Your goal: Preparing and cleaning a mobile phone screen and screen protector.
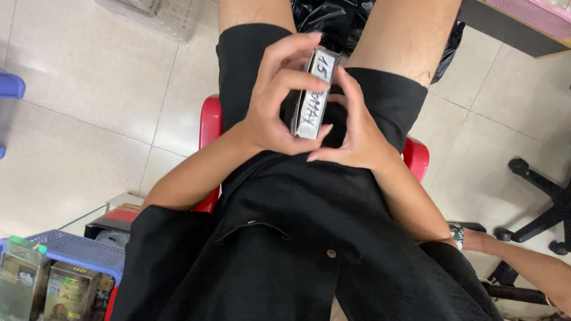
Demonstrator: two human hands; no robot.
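Both my hands hold a thin flat dark case (312,98) on edge above my lap, its narrow side facing up with a strip of white tape bearing handwriting. My left hand (278,101) wraps its left side, with fingers curled over the top and the thumb under the lower end. My right hand (352,128) presses against its right side, fingers along the edge. I sit on a red plastic stool (209,128) in black clothes.
A blue basket (77,249) with small boxed items stands at lower left, beside a box on the tiled floor. A black plastic bag (333,21) lies between my knees. A black chair base (547,208) and another person's arm (523,261) are at right.
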